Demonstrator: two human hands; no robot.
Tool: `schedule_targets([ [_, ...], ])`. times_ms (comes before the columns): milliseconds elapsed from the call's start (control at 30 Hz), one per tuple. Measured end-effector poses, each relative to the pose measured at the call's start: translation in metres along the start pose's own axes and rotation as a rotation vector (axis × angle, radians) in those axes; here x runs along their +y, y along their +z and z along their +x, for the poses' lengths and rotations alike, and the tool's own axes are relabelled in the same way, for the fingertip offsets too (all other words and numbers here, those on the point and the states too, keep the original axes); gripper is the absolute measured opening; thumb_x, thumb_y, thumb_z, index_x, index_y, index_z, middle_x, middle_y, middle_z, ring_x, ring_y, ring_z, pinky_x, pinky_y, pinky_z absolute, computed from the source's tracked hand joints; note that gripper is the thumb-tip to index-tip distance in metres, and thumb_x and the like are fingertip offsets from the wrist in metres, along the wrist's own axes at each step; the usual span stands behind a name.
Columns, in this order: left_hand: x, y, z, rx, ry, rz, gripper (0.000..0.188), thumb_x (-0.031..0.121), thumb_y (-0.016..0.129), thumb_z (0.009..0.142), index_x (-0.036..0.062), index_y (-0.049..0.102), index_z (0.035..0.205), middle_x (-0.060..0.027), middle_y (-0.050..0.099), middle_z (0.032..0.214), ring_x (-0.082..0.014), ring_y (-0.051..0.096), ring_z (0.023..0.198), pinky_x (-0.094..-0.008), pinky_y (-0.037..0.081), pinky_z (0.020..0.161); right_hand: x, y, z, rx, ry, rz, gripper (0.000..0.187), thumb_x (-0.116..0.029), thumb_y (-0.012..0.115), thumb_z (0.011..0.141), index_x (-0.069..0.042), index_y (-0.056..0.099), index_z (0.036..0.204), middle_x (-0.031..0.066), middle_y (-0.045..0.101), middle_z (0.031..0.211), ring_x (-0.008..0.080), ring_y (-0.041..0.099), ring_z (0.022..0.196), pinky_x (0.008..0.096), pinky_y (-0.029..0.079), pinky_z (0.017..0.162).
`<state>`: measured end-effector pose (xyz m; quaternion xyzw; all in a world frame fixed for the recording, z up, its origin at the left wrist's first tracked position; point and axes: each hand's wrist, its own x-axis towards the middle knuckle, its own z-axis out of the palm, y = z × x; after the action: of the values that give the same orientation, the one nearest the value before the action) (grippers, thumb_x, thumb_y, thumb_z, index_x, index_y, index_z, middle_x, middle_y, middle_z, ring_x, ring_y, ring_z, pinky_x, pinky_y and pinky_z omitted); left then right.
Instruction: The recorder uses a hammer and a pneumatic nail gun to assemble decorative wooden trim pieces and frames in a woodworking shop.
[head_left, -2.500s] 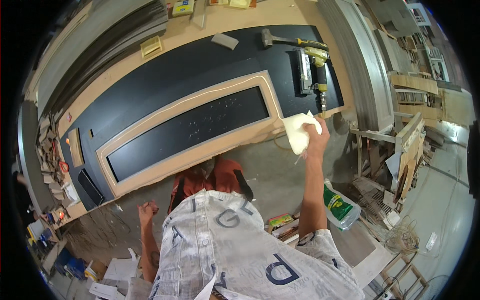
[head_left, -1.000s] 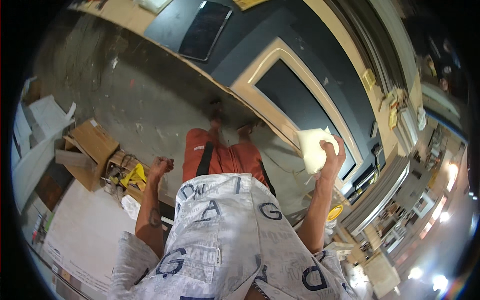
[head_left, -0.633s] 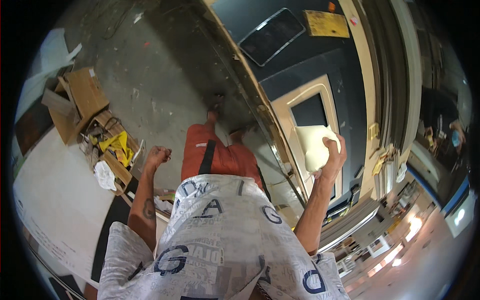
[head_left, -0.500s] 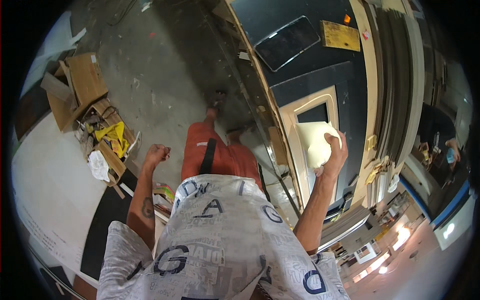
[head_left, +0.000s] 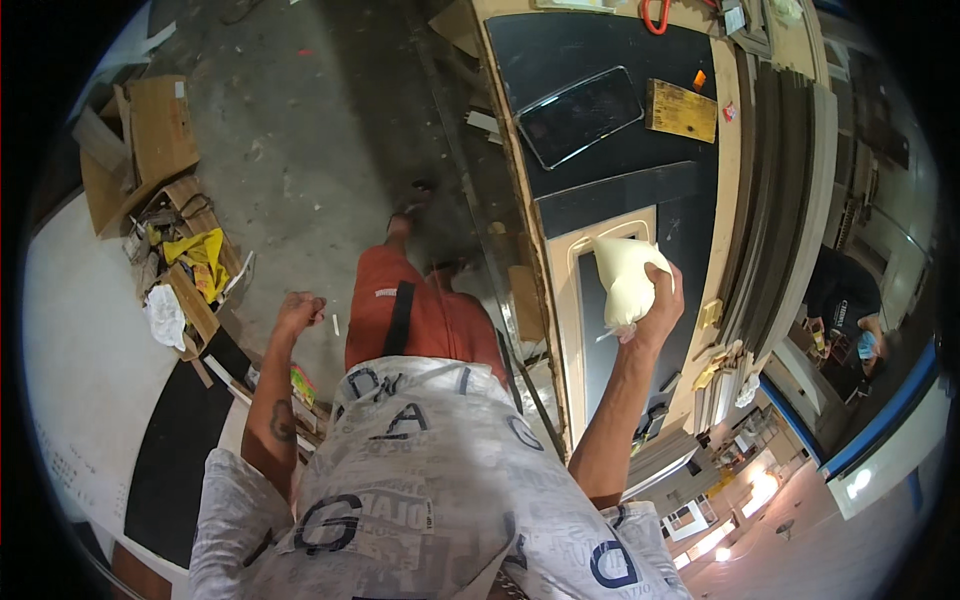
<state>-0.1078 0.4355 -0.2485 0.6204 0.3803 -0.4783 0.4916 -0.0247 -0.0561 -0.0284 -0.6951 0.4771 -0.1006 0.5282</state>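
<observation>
My right hand is closed round a soft plastic bag filled with a pale yellow, creamy paste. A clear, gathered end of the bag hangs below my fingers. It is held above a light wooden frame, which lies on the black-topped workbench to my right. A thin whitish line runs along part of the frame. My left hand hangs at my left side, fingers curled into a loose fist with nothing visible in it.
On the bench lie a dark rectangular panel with a shiny rim and a yellow-stained block. Long boards stack beyond. Left, a scrap-filled box stands near a white sheet. Another person is at far right.
My body has shifted along the bench, so surroundings sit differently in view. The bag is turned slightly in my right hand, showing more of its gathered end. My left fist stays at my side.
</observation>
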Motion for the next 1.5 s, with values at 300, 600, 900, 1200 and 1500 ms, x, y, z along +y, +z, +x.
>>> schedule_targets([
  [300,0.005,0.001,0.001,-0.033,0.102,0.083,0.029,0.023,0.053,0.092,-0.0013,0.062,0.077,-0.0054,0.060,0.068,-0.0127,0.057,0.057,-0.0269,0.046,0.054,0.017,-0.017,0.016,0.118,-0.015,0.145,0.035,-0.014,0.060,0.080,0.008,0.062,0.106,0.0143,0.064,0.093,0.0223,0.065,0.077,0.0314,0.053,0.068],
  [600,0.027,-0.010,0.009,-0.033,0.234,0.147,0.030,0.023,0.054,0.093,-0.0021,0.064,0.079,-0.0069,0.063,0.072,-0.0141,0.059,0.060,-0.0283,0.048,0.056,0.028,-0.067,0.026,0.326,-0.148,0.682,0.032,-0.017,0.060,0.082,0.003,0.059,0.106,0.0142,0.062,0.095,0.0262,0.064,0.086,0.0351,0.055,0.070],
  [900,0.228,0.172,-0.168,-0.340,0.939,0.463,0.027,0.028,0.060,0.097,0.0014,0.062,0.096,-0.0039,0.062,0.077,-0.0099,0.058,0.075,-0.0284,0.049,0.067,0.010,-0.078,-0.072,-0.589,0.042,1.716,0.070,-0.054,0.045,0.096,-0.001,0.043,0.141,0.0256,0.052,0.132,0.0440,0.059,0.107,0.0537,0.058,0.079],
  [1200,0.239,0.244,-0.241,-0.282,0.962,0.771,0.042,0.035,0.065,0.095,-0.0054,0.063,0.084,-0.0021,0.059,0.065,-0.0064,0.055,0.062,-0.0245,0.046,0.056,0.038,0.014,-0.113,-0.567,0.510,1.532,0.053,-0.045,0.048,0.099,-0.002,0.055,0.128,0.0127,0.067,0.115,0.0220,0.069,0.097,0.0329,0.059,0.078],
  [1500,0.364,0.228,-0.250,-0.379,1.107,0.497,0.023,0.021,0.066,0.093,-0.0004,0.069,0.086,0.0052,0.050,0.063,-0.0024,0.039,0.058,-0.0225,0.031,0.051,-0.023,0.068,-0.062,-0.633,0.348,1.174,0.044,-0.034,0.049,0.101,-0.009,0.044,0.137,0.0085,0.060,0.121,0.0191,0.062,0.106,0.0362,0.054,0.087],
])
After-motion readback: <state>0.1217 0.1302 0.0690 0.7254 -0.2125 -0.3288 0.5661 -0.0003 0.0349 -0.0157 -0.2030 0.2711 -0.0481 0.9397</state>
